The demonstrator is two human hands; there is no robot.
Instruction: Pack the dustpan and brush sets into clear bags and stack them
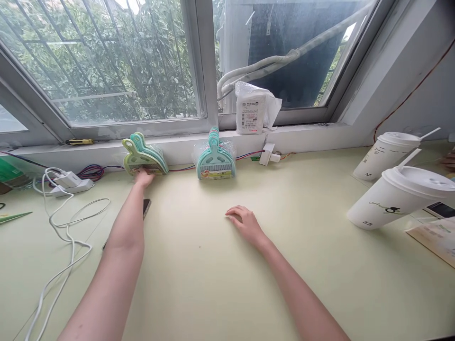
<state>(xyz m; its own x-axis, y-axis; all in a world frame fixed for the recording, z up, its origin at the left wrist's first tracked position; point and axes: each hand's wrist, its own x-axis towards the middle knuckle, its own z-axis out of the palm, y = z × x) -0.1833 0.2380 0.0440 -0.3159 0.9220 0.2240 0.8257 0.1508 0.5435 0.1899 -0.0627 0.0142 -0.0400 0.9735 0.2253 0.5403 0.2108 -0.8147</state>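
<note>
My left hand (144, 178) reaches to the left stack of small dustpan and brush sets, closed at the lower edge of the front lime-green dustpan and brush set (137, 158). Its fingertips are partly hidden against the label. Behind that one, blue-green sets (156, 156) lean on the sill in clear wrap. A second stack of turquoise dustpan and brush sets (215, 156) stands upright in the middle, brushes facing me. My right hand (245, 222) rests on the table (199, 284), empty, fingers loosely bent and the thumb a little apart.
White cables (73, 241) and a power strip (73, 187) lie at left, with a phone (146, 207) partly under my left arm. Two white lidded cups (398, 196) with straws stand at right. On the sill sit a white package (253, 111) and a yellow-black tool (80, 141).
</note>
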